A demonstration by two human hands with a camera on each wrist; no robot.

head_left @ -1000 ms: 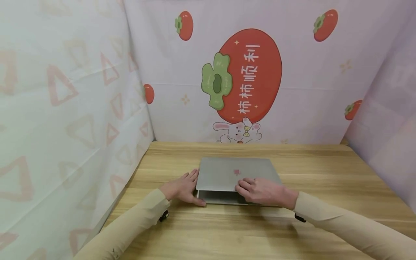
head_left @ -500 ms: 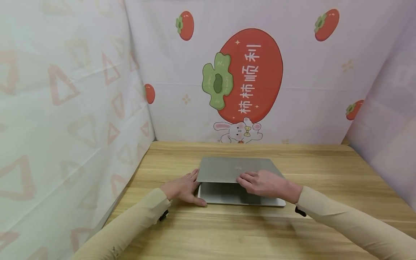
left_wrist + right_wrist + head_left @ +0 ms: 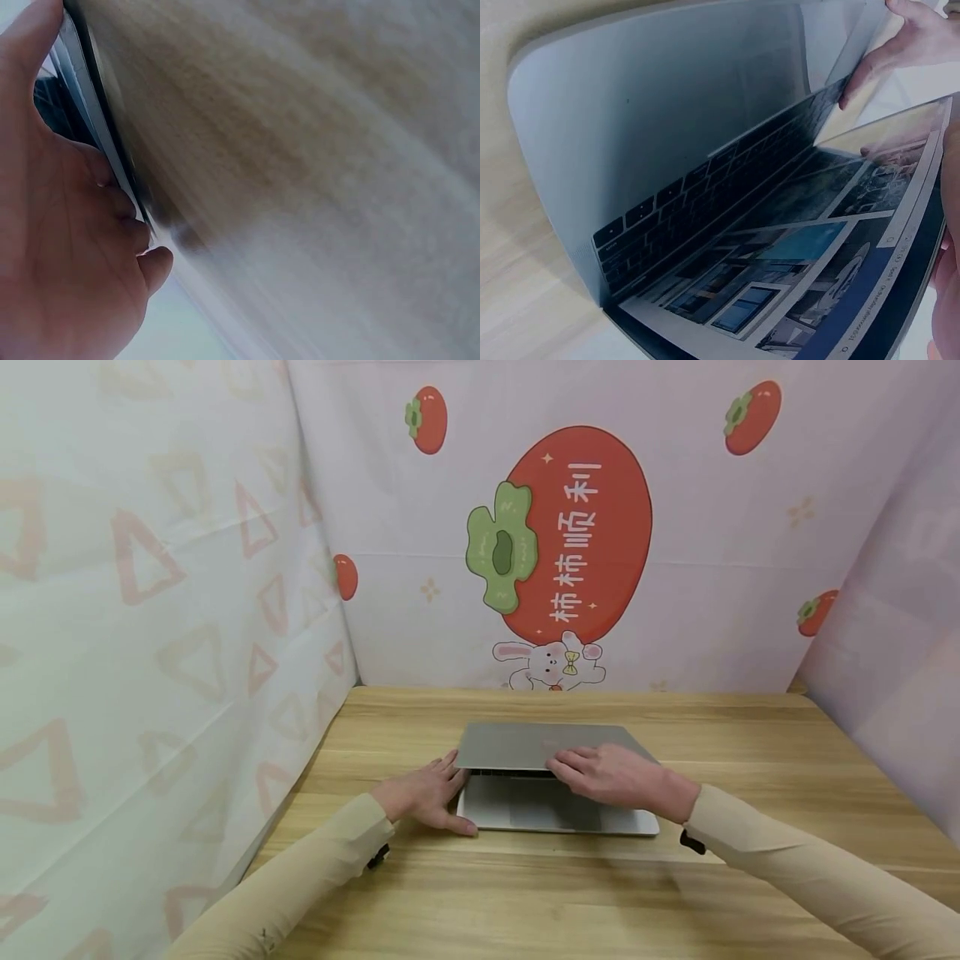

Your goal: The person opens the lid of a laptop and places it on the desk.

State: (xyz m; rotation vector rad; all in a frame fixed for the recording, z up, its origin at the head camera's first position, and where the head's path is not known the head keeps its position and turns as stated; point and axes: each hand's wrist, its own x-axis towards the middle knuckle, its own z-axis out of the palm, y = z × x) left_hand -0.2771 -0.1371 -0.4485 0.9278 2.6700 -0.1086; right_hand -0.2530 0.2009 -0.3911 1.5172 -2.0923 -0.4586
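Note:
A silver laptop [image 3: 487, 806] sits on the wooden table with its lid [image 3: 510, 745] raised at a low slant over the base. My right hand [image 3: 615, 781] grips the lid's front edge near its middle with bent fingers. Flat at the laptop's left side lies my left hand [image 3: 426, 797], fingers spread along the edge and thumb at the front corner. In the right wrist view the dark keyboard [image 3: 697, 191] shows, and the lit screen [image 3: 780, 262] displays several pictures. The left wrist view has the palm [image 3: 67, 232] against the laptop's thin side edge [image 3: 97, 105].
The wooden table [image 3: 480, 902] extends around the laptop on every side. A cloth [image 3: 405, 635] printed with persimmons hangs behind it. Another cloth with triangles [image 3: 172, 652] runs along the left side, and a pale one stands at the right.
My right hand has lifted the lid's front edge up and back, so the gap over the base has widened and more of the base shows. My left hand has stayed in place.

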